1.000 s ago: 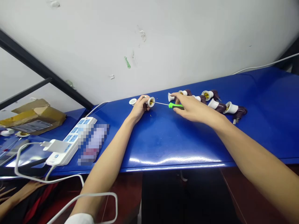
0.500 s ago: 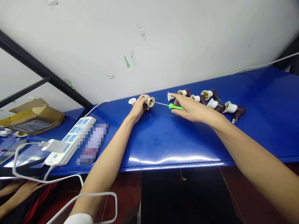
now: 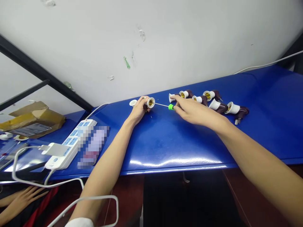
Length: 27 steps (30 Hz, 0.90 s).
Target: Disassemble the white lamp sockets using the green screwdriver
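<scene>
My left hand [image 3: 140, 109] is closed round a lamp socket [image 3: 151, 102], its white flared mouth with a brass inside facing right. In my right hand [image 3: 189, 110] is a screwdriver [image 3: 170, 107] with a green handle, mostly covered by my fingers. Its thin metal shaft points left, and the tip reaches into the socket's mouth. Just left of my left hand lies a white round piece [image 3: 133, 102]. Behind and right of my right hand lie several white-and-brown plug-in lamp sockets [image 3: 233, 108], some showing brass threads and plug pins.
On the left are a white power strip [image 3: 71, 143] with a charger and cable, a blurred-out flat item [image 3: 94, 146] and a torn yellow-brown package [image 3: 35, 119]. Another person's hand [image 3: 26, 197] shows at lower left. The wall [image 3: 180, 41] borders the blue table [image 3: 165, 142].
My right hand has closed further over the screwdriver, hiding more of its green handle. The shaft still sits in the socket. At lower left the other person's fingers have spread.
</scene>
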Each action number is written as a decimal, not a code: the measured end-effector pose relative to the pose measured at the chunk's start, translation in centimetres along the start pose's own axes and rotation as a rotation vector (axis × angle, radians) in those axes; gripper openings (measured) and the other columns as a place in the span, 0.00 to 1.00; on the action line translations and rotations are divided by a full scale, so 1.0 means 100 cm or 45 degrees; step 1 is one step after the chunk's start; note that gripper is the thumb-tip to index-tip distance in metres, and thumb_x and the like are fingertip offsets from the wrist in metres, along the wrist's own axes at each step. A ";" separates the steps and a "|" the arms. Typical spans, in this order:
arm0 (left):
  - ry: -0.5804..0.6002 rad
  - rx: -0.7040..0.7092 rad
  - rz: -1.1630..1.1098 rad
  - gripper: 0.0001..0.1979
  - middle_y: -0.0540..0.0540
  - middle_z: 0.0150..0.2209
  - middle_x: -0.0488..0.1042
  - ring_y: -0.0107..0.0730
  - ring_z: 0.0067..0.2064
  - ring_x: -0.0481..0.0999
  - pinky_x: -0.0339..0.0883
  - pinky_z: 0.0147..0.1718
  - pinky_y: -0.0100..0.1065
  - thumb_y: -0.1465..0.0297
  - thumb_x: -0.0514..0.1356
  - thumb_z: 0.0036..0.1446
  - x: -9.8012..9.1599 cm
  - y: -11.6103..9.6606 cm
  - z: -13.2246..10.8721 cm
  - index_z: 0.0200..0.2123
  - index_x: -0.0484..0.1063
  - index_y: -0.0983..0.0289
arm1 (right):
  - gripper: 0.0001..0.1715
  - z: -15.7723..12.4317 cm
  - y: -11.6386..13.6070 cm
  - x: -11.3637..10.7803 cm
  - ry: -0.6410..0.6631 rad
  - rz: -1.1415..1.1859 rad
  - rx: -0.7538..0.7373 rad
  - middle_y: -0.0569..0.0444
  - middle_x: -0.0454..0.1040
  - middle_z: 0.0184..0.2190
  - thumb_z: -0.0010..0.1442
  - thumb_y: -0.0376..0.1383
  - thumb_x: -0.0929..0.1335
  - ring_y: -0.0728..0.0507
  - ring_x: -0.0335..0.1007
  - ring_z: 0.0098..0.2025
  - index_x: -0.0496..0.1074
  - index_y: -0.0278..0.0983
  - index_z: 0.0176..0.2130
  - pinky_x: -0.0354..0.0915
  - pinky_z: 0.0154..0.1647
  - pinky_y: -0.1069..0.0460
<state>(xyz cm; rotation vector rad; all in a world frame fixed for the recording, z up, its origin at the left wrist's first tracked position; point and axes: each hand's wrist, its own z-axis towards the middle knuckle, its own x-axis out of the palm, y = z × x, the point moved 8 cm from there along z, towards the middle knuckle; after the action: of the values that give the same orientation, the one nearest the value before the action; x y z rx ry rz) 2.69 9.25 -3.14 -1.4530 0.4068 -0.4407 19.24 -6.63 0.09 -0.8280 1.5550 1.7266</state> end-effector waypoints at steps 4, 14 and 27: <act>0.031 0.000 -0.013 0.10 0.49 0.25 0.68 0.24 0.23 0.66 0.60 0.23 0.27 0.66 0.64 0.57 0.006 -0.003 -0.001 0.29 0.68 0.63 | 0.36 -0.003 0.009 -0.006 -0.068 -0.030 -0.087 0.36 0.74 0.64 0.70 0.33 0.67 0.32 0.77 0.58 0.63 0.33 0.74 0.72 0.57 0.43; 0.066 0.006 -0.067 0.09 0.50 0.24 0.66 0.25 0.23 0.64 0.60 0.22 0.27 0.68 0.62 0.59 0.007 -0.004 0.000 0.27 0.70 0.64 | 0.35 -0.005 0.008 -0.004 -0.039 0.002 -0.100 0.39 0.75 0.64 0.72 0.33 0.67 0.33 0.79 0.56 0.62 0.37 0.74 0.73 0.55 0.44; -0.005 -0.035 -0.055 0.07 0.50 0.24 0.67 0.25 0.24 0.65 0.60 0.23 0.27 0.69 0.63 0.58 0.006 -0.005 -0.004 0.29 0.70 0.63 | 0.33 -0.002 0.002 -0.017 -0.074 -0.036 0.073 0.41 0.82 0.56 0.74 0.36 0.65 0.30 0.76 0.61 0.62 0.35 0.74 0.73 0.56 0.41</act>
<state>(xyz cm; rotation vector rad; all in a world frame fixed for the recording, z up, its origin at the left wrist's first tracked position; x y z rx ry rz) 2.99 8.57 -2.70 -1.4913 0.3800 -0.4684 20.09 -6.98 1.52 -0.7615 1.5398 1.6634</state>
